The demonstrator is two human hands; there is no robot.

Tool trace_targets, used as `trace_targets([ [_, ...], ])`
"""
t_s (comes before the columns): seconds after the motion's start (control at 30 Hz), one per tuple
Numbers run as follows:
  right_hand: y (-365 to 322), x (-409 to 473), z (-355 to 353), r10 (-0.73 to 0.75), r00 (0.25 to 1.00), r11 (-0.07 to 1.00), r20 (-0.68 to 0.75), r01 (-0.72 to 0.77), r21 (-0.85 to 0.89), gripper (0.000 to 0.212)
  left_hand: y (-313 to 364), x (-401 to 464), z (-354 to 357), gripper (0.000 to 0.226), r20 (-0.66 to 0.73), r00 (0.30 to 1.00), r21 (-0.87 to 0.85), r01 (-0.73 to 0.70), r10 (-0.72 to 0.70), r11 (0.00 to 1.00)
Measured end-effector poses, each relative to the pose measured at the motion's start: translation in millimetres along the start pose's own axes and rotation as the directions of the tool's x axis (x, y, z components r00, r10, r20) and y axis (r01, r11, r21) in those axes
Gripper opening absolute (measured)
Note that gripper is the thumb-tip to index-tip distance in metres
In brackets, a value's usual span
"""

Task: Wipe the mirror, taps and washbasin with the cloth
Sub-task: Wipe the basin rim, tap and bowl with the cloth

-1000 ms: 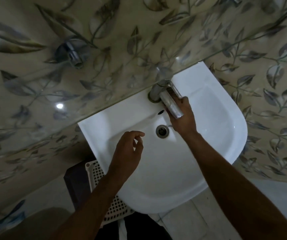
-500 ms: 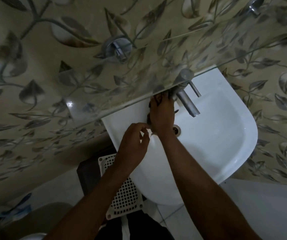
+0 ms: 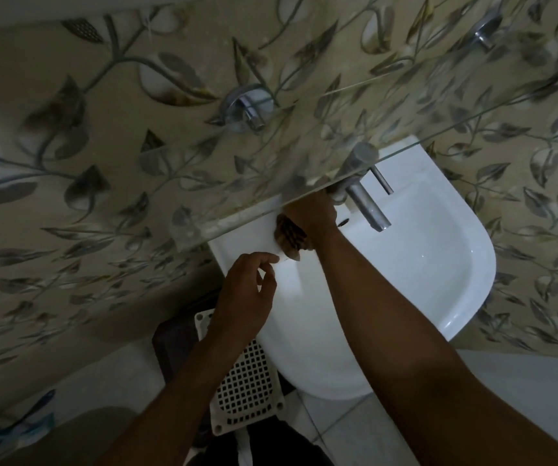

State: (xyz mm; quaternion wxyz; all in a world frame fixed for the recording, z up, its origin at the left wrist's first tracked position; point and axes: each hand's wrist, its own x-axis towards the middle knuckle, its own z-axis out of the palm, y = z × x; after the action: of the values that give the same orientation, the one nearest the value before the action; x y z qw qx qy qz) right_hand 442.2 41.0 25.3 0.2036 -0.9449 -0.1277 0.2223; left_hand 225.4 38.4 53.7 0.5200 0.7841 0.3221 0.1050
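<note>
Nearest the camera, below the basin, a white plastic basket with a square-grid lattice wall stands on the pale tiled floor; what lies inside it cannot be told. A dark box-like object sits just beside it on the left.

Above the basket, the left hand hovers over the near-left rim of the white ceramic washbasin, its fingers loosely curled and the thumb and forefinger drawn close together, holding nothing that can be seen. The washbasin's bowl is bare white; its drain is hidden behind the right forearm.

Further in, the right hand reaches to the back ledge of the washbasin, just left of the tap's base, its fingers tucked under the edge of the clear glass shelf. It presses down on a brown striped cloth, a bunch of which shows below the hand on the ledge, between the two hands and nearer the right one. Whether the fingers curl round the cloth cannot be told, as the shelf blurs them.

The chrome cylindrical tap has its long axis running from the base at the back wall down and to the right, its spout pointing out over the bowl. A thin chrome lever runs parallel beside it.

Behind, the beige leaf-patterned wall tiles carry a chrome wall fitting.
</note>
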Motion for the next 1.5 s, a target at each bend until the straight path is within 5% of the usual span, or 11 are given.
trace_targets([
  [0.4,20.7,12.4,0.8,0.008,0.997,1.0,0.074,-0.009,0.021,0.107,-3.6,-4.8,3.0,0.022,0.023,1.0,-0.029,-0.011,0.012,1.0],
  [0.57,42.6,-45.7,-22.2,-0.084,0.994,0.978,0.074,0.096,-0.186,0.073,-4.4,-5.3,4.8,0.021,0.056,0.998,-0.028,-0.034,0.036,0.999],
  [0.77,80.9,-52.3,-32.4,-0.01,0.997,0.987,-0.073,-0.002,-0.162,0.048,-3.2,-4.1,9.1,0.019,0.031,0.997,-0.022,-0.066,0.066,0.998],
  [0.9,70.7,-63.8,-15.0,-0.131,0.983,0.991,-0.125,0.128,-0.029,0.049,-3.8,-4.3,14.8,0.019,0.072,0.996,0.015,-0.059,0.058,0.998],
  [1.1,91.1,-65.8,-23.5,0.009,0.976,1.0,-0.218,-0.003,0.024,0.042,-4.4,-0.4,15.5,0.02,0.055,0.997,0.031,-0.055,0.053,0.998],
  [1.27,74.4,-94.5,-25.1,-0.047,0.972,0.985,-0.23,0.084,0.154,0.051,2.1,3.7,28.3,0.02,0.084,0.993,0.011,-0.083,0.081,0.997],
  [1.5,82.1,-98.9,-75.3,0.026,0.823,0.997,-0.567,0.018,0.072,0.079,21.8,15.4,37.0,0.021,0.094,0.985,0.009,-0.144,0.143,0.99],
])
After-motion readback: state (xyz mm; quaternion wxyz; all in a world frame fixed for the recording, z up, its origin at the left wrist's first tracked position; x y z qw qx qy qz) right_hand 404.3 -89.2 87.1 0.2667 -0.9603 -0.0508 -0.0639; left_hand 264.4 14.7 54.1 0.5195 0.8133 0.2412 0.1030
